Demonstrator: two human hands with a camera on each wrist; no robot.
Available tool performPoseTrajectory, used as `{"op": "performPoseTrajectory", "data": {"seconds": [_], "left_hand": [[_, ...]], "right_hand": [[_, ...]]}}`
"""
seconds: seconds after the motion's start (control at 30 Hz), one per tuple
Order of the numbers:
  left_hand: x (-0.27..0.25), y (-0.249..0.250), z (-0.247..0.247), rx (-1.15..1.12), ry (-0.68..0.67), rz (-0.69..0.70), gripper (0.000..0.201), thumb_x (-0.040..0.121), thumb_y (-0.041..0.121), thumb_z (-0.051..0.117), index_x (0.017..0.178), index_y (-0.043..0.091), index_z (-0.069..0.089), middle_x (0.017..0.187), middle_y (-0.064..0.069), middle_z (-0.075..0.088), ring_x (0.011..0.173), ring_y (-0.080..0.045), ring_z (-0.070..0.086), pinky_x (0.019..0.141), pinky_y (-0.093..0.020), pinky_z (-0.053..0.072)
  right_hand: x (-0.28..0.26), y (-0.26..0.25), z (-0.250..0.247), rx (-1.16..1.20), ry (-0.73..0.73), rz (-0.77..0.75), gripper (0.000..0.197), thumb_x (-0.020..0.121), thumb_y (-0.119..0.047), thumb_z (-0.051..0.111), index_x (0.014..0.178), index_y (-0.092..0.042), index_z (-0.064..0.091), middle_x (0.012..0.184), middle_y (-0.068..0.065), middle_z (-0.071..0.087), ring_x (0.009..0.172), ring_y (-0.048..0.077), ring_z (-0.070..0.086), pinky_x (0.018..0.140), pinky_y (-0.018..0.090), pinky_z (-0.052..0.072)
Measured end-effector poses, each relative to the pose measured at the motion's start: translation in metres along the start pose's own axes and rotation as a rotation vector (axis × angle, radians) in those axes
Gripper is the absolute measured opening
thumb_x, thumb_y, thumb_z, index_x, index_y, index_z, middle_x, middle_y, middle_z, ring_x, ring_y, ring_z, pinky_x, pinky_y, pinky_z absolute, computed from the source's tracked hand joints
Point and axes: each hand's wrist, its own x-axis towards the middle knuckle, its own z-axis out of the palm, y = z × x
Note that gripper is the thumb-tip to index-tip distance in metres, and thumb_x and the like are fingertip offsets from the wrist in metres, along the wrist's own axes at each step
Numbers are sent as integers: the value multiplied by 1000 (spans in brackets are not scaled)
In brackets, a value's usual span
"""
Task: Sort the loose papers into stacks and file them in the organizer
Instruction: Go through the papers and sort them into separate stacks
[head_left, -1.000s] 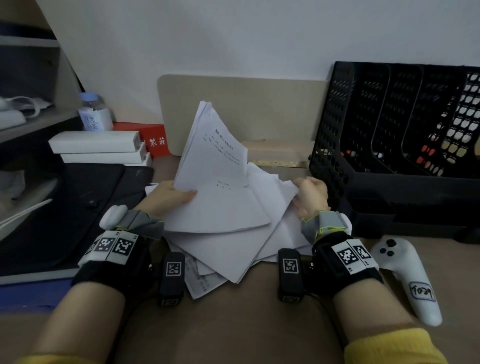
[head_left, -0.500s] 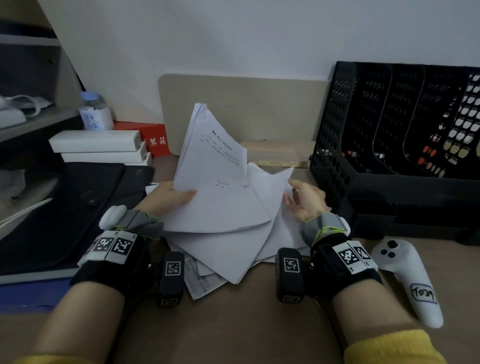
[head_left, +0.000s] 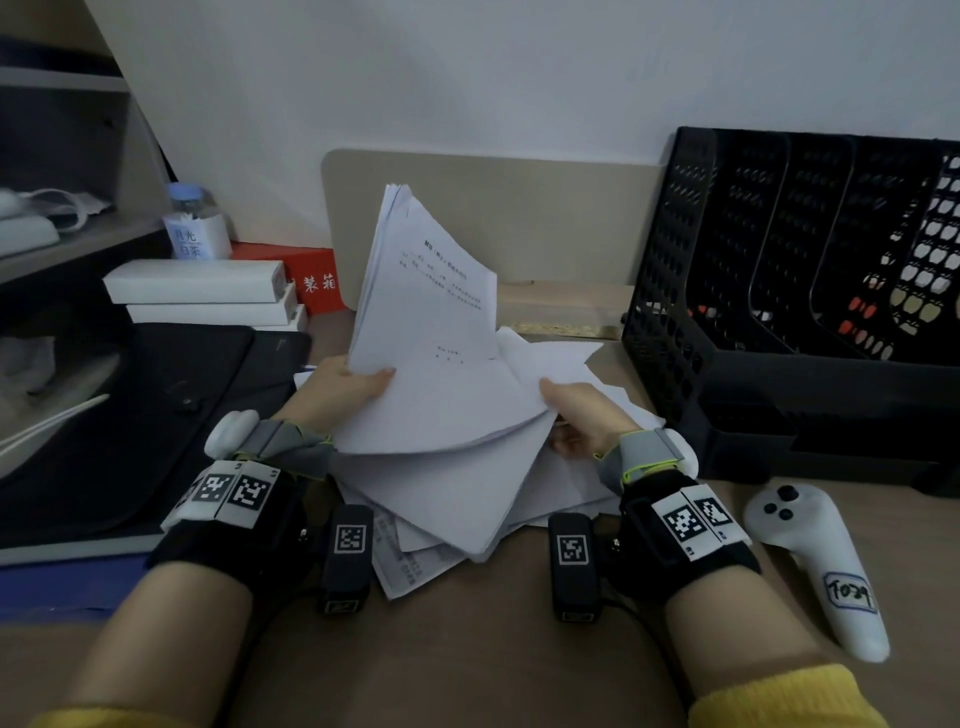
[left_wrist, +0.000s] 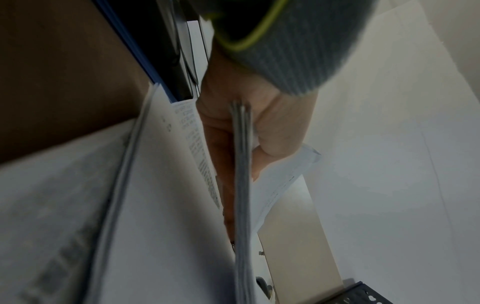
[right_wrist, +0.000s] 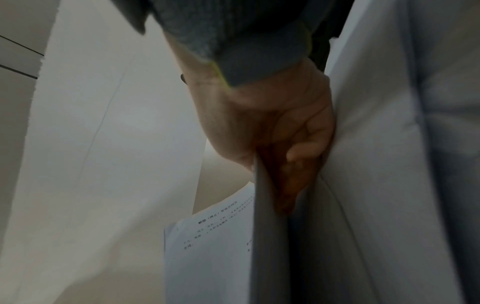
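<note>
My left hand (head_left: 347, 387) grips a thin stack of white printed papers (head_left: 426, 322), thumb on top, and holds it tilted up off the desk; the stack's edge (left_wrist: 242, 185) runs between thumb and fingers in the left wrist view. My right hand (head_left: 576, 410) pinches the right edge of a few sheets (head_left: 519, 400) lifted off the loose pile (head_left: 447, 499), with its thumb on top and its fingers (right_wrist: 288, 181) under them. The black mesh organizer (head_left: 800, 291) stands at the right, its slots open toward me.
A white controller (head_left: 821, 566) lies on the desk to the right of my right wrist. White boxes (head_left: 202, 293), a red box (head_left: 311, 280) and a bottle (head_left: 196, 223) sit at the back left, beside a black bag (head_left: 130, 415). A beige board (head_left: 493, 218) leans on the wall.
My right hand opened, moved left across the pile and now pinches the edge of the sheets under the raised stack. The left hand and its stack have stayed put.
</note>
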Motion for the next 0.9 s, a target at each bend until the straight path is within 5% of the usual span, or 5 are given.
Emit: {"op": "performPoseTrajectory", "data": {"seconds": [0.17,0.27,0.37,0.6,0.9], "left_hand": [[0,3,4,-72,114,53,41,94,13,59,132,-2,52,128,-13,59,114,-30,58,98,-37,46],[-1,4,2,-31,167,106,39,95,19,59,130,2,56,127,-13,62,114,-30,60,101,-45,47],[-4,12,1,51,206,167,35,95,23,57,127,8,60,121,-10,64,110,-29,62,99,-45,49],[-14,30,10,125,95,273,24,96,30,57,109,14,68,102,-11,71,94,-30,67,87,-48,54],[-16,29,14,100,30,234,25,95,28,58,114,15,67,102,-6,71,92,-23,67,87,-42,55]], "right_hand": [[8,-4,-10,354,455,-232,37,96,-34,49,111,-2,62,104,9,64,96,26,62,89,36,51],[3,-7,-16,561,532,-341,36,95,-37,49,108,-8,64,109,7,67,105,27,63,96,42,50],[-8,-18,-16,614,439,-423,29,97,-42,46,87,-20,63,92,-2,67,93,21,65,90,41,53],[-16,-28,14,257,-201,-413,64,95,-62,9,140,-32,44,143,-5,48,133,12,43,112,34,22],[-7,-10,22,-96,-163,-524,49,93,-23,59,140,-18,44,152,-3,35,140,8,28,117,31,23]]}}
